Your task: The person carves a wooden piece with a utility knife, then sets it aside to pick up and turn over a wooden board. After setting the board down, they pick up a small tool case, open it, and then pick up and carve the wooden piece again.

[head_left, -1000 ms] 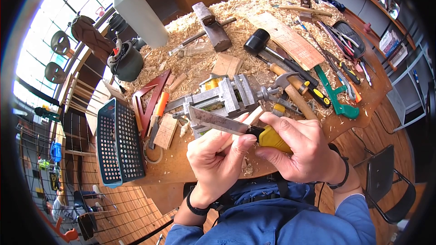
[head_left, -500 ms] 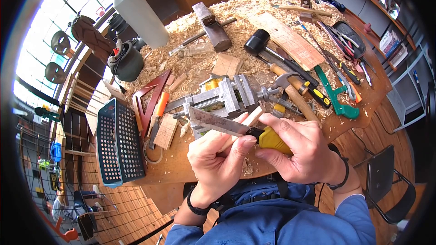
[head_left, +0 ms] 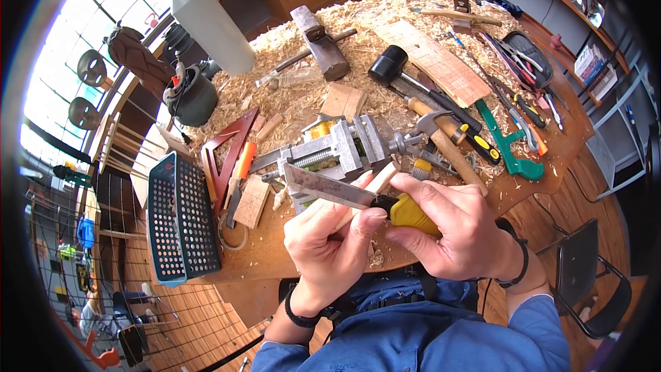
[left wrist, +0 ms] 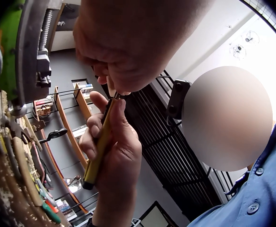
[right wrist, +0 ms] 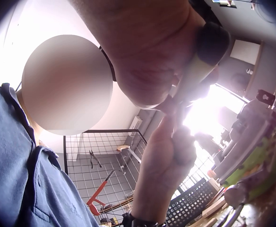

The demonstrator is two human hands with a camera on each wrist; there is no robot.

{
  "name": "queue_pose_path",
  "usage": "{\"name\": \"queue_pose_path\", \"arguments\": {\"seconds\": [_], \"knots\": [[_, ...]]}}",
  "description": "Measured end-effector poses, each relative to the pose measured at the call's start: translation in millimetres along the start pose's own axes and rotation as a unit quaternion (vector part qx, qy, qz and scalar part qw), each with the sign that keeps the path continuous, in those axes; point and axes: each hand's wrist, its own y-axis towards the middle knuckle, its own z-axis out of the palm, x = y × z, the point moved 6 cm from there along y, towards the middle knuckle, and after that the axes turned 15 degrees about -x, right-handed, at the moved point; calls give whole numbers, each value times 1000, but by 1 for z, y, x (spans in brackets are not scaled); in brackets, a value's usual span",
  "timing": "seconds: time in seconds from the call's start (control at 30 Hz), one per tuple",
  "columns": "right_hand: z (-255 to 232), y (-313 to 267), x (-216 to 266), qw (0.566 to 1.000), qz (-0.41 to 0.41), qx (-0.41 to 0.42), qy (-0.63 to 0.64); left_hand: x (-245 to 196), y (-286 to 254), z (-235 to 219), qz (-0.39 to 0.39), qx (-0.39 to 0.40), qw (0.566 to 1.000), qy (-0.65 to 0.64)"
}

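Note:
My right hand (head_left: pixel 458 231) grips the yellow and black handle (head_left: pixel 412 215) of a knife; its broad grey blade (head_left: pixel 327 187) points left across a slim pale wood piece (head_left: pixel 383 178). My left hand (head_left: pixel 330 238) pinches that wood piece between thumb and fingers, the thumb lying close by the blade's base. In the left wrist view the right hand (left wrist: pixel 116 156) is curled round the yellow handle (left wrist: pixel 98 151). The right wrist view has the left hand (right wrist: pixel 168 149) meeting the right at the wood, where glare hides the contact.
Beyond the hands lies a metal vise (head_left: pixel 337 148). A perforated basket (head_left: pixel 180 217), red square (head_left: pixel 233 145) and orange-handled knife (head_left: pixel 244 160) lie left. Rightward are a black mallet (head_left: pixel 389 64), a hammer (head_left: pixel 441 127) and a green-handled saw (head_left: pixel 513 155). Shavings cover the far tabletop.
Both hands keep nearly the same pose and grip. The view has shifted very slightly.

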Motion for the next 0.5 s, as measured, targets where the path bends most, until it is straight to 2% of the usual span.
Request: {"name": "queue_pose_path", "arguments": {"seconds": [0.23, 0.3, 0.5], "knots": [[1, 0, -2, 1000, 2, -4, -5, 4, -1, 0, -10, -28, 1000, 0], [2, 0, -2, 1000, -2, -10, -8, 6, -1, -1, -39, -38, 998, 6], [2, 1, -2, 1000, -6, -15, -9, 9, -1, -4, -23, -44, 999, 8]]}}
